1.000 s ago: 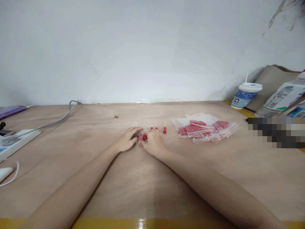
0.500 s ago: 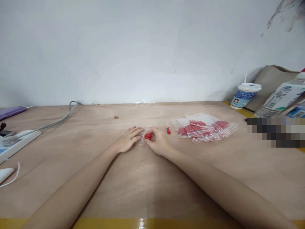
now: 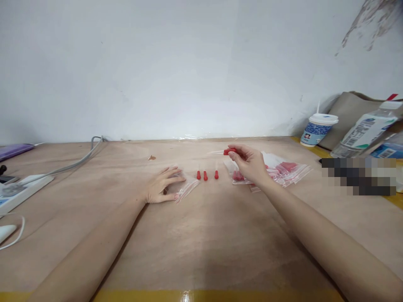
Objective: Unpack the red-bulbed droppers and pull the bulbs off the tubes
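and here's the right hand [image 3: 247, 161], thumb and fingers pinched on the red ends of the held droppers [image 3: 230, 151], their thin clear stems pointing left! exactly how many are in that pinch, i can't tell. the hand covers part of the pile [image 3: 302, 170] of zip bags, red droppers showing through the plastic; whether it touches them, i can't say.

over to the left hand [image 3: 163, 186]: fingers spread, palm down, resting on a clear bag [image 3: 188, 186] flat on the table [image 3: 176, 251], the bag's red-lined zip edge facing right.

and between bag and pile, three droppers [image 3: 205, 175] lie in a row, red ends nearest the person, two close together and the third a little to the right!

out wide on the right, a lidded cup [image 3: 318, 130] with a straw stands near a tilted bottle [image 3: 367, 130]. far left, a gray cable [image 3: 78, 163] runs to a white power strip [image 3: 28, 191].
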`<state>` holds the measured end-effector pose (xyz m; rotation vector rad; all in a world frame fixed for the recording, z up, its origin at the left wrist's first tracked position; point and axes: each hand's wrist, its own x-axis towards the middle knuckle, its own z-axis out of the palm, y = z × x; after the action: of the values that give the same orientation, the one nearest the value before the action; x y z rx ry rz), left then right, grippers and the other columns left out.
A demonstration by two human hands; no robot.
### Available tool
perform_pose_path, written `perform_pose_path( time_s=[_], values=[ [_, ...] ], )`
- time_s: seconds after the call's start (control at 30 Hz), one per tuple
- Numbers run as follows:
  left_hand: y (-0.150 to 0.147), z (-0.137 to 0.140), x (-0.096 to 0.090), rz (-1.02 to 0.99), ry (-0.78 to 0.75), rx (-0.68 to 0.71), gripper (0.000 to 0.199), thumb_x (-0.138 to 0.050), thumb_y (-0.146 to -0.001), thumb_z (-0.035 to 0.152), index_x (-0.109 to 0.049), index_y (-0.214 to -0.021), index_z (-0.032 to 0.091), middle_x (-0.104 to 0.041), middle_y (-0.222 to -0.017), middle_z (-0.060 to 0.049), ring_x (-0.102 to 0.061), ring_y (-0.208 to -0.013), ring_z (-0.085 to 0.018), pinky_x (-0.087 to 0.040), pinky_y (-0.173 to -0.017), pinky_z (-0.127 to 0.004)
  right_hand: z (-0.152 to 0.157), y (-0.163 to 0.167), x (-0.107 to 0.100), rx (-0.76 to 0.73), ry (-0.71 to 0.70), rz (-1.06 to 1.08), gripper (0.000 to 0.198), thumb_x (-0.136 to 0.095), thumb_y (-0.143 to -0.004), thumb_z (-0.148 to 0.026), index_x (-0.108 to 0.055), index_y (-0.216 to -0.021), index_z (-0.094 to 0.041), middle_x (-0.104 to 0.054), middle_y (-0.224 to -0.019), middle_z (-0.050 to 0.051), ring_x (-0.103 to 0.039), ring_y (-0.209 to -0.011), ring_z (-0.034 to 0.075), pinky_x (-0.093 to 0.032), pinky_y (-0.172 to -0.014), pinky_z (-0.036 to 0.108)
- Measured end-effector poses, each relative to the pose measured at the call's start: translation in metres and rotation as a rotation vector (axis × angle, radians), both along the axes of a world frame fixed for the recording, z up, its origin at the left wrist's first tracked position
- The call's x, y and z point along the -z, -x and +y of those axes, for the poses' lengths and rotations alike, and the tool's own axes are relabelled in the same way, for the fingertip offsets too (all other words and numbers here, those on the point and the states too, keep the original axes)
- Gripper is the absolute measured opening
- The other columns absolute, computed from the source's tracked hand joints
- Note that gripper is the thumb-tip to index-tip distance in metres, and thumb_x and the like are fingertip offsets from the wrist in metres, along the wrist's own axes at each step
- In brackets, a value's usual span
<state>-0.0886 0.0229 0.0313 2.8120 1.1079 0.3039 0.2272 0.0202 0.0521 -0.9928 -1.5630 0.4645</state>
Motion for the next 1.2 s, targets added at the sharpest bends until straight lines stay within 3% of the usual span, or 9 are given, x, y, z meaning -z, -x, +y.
perform_pose_path(
  time_s=[0.1, 0.2, 0.3, 0.43, 0.53, 0.7, 0.93, 1.07, 1.2],
  values=[
    [-0.003, -0.001, -0.003, -0.172, -0.029, -0.115, 0.047, -0.056, -0.07, 0.032, -0.053, -0.116, 0.025, -0.043, -0.134, -0.004, -0.031, -0.127, -0.027, -0.022, -0.106, -0.044, 0.005, 0.006, 0.015, 0.082, -0.159, -0.268, 0.022, -0.05, -0.082, -0.025, -0.063, -0.099, -0.021, -0.067, -0.096, 0.004, -0.061, -0.089, 0.018, -0.047, -0.083, 0.036],
    [-0.028, -0.008, 0.0, -0.417, -0.021, -0.452, 0.035, -0.043, -0.077, 0.027, -0.057, -0.109, 0.022, -0.053, -0.123, -0.004, -0.046, -0.117, -0.022, -0.036, -0.099, -0.039, 0.009, 0.02, 0.033, 0.059, -0.239, -0.62, 0.027, -0.042, -0.085, -0.016, -0.06, -0.105, -0.019, -0.064, -0.105, 0.006, -0.056, -0.093, 0.018, -0.045, -0.084, 0.033],
    [-0.057, -0.02, 0.01, -0.293, 0.082, -0.562, 0.043, -0.037, -0.084, 0.039, -0.053, -0.116, 0.017, -0.047, -0.13, -0.01, -0.042, -0.121, -0.027, -0.034, -0.099, -0.041, 0.012, 0.033, 0.043, 0.029, -0.266, -0.855, 0.032, -0.039, -0.084, -0.008, -0.058, -0.109, -0.015, -0.06, -0.111, 0.009, -0.053, -0.095, 0.018, -0.042, -0.085, 0.031],
    [-0.067, -0.024, 0.022, -0.136, 0.128, -0.635, 0.07, -0.031, -0.083, 0.059, -0.033, -0.134, 0.012, -0.031, -0.138, -0.022, -0.024, -0.128, -0.04, -0.025, -0.097, -0.057, 0.014, 0.048, 0.041, 0.031, -0.27, -0.908, 0.034, -0.036, -0.086, -0.007, -0.055, -0.112, -0.015, -0.059, -0.111, 0.01, -0.051, -0.092, 0.018, -0.039, -0.085, 0.03],
    [-0.043, -0.013, 0.018, -0.015, 0.168, -0.585, 0.066, -0.03, -0.08, 0.065, -0.035, -0.133, 0.026, -0.023, -0.143, -0.015, -0.015, -0.129, -0.041, -0.018, -0.096, -0.062, 0.016, 0.063, 0.037, 0.025, -0.282, -0.933, 0.034, -0.036, -0.087, -0.008, -0.053, -0.115, -0.014, -0.057, -0.113, 0.01, -0.049, -0.094, 0.018, -0.036, -0.088, 0.028],
    [0.025, 0.009, -0.001, 0.0, 0.302, -0.288, 0.05, -0.031, -0.082, 0.062, -0.054, -0.116, 0.035, -0.026, -0.142, 0.0, -0.015, -0.133, -0.028, -0.009, -0.105, -0.052, 0.018, 0.089, 0.041, 0.007, -0.277, -0.986, 0.031, -0.038, -0.087, -0.01, -0.052, -0.114, -0.014, -0.058, -0.109, 0.009, -0.047, -0.094, 0.019, -0.036, -0.085, 0.027],
    [0.071, 0.013, -0.009, -0.382, 0.394, -0.472, 0.048, -0.051, -0.067, 0.066, -0.071, -0.078, 0.024, -0.052, -0.126, -0.005, -0.041, -0.121, -0.028, -0.032, -0.101, -0.042, 0.01, 0.102, 0.047, 0.008, -0.218, -1.048, 0.02, -0.046, -0.086, -0.019, -0.057, -0.101, -0.015, -0.063, -0.089, 0.008, -0.049, -0.086, 0.021, -0.036, -0.073, 0.031],
    [0.068, 0.018, -0.018, -0.379, 0.189, -0.573, 0.052, -0.054, -0.065, 0.065, -0.068, -0.092, 0.022, -0.053, -0.124, -0.006, -0.046, -0.117, -0.027, -0.035, -0.1, -0.04, -0.001, 0.099, 0.04, 0.044, -0.216, -1.029, 0.02, -0.047, -0.086, -0.027, -0.058, -0.098, -0.016, -0.062, -0.097, 0.009, -0.047, -0.094, 0.023, -0.033, -0.076, 0.035],
    [0.06, 0.024, -0.013, -0.069, 0.078, -0.606, 0.069, -0.033, -0.077, 0.066, -0.051, -0.122, 0.017, -0.034, -0.139, -0.01, -0.033, -0.126, -0.028, -0.029, -0.104, -0.038, -0.004, 0.071, 0.025, 0.131, -0.178, -0.969, 0.023, -0.047, -0.085, -0.034, -0.063, -0.091, -0.018, -0.061, -0.104, 0.008, -0.047, -0.098, 0.023, -0.031, -0.082, 0.038]
  ],
)
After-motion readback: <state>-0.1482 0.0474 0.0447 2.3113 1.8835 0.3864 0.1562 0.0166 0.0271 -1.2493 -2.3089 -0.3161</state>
